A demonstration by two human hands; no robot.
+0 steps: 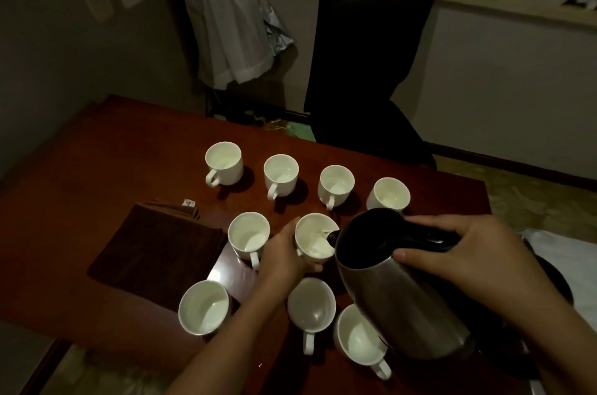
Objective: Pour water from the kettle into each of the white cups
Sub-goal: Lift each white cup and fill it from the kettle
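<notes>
Several white cups stand in rows on the dark red table (129, 149). My right hand (478, 252) grips the black handle of a steel kettle (400, 294), which is tilted left with its spout over the rim of a middle-row cup (315, 238). My left hand (284, 254) holds that cup from its near side, fingers curled round its wall. Water shows inside this cup. The back-row cups (224, 162) hold liquid too. The near cups (311, 304) are partly hidden by my arms and the kettle.
A folded brown cloth (155, 249) lies at the left of the cups. The kettle's black base (552, 285) sits at the right, near a white sheet (565, 252). A black office chair (368, 65) stands behind the table's far edge.
</notes>
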